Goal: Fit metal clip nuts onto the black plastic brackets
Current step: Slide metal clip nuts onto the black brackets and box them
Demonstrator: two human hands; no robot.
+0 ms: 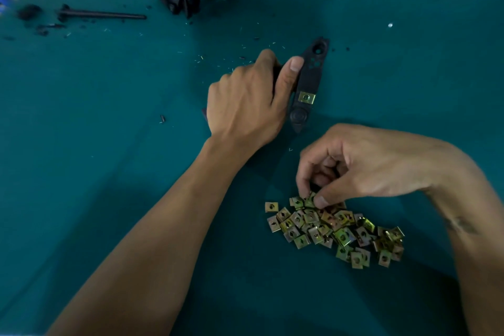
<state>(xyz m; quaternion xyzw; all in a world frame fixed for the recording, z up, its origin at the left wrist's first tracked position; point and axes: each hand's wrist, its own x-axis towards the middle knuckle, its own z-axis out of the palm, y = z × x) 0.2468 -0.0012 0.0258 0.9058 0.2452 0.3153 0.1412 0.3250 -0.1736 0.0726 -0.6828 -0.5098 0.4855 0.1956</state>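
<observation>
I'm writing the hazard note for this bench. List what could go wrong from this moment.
1. The right hand pinches at the heaped clip nuts; it may lift two stuck together or flick neighbours across the mat.
2. The left hand grips the bracket from one side only, so pressing on a second nut could make it twist or slide.
3. Loose swarf and black chips on the mat could get trapped under a clip.

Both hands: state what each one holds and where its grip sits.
The left hand grips the black bracket along its left edge, thumb lying on its top face. The right hand pinches one clip nut by its edges at the top of the pile of clip nuts.
</observation>
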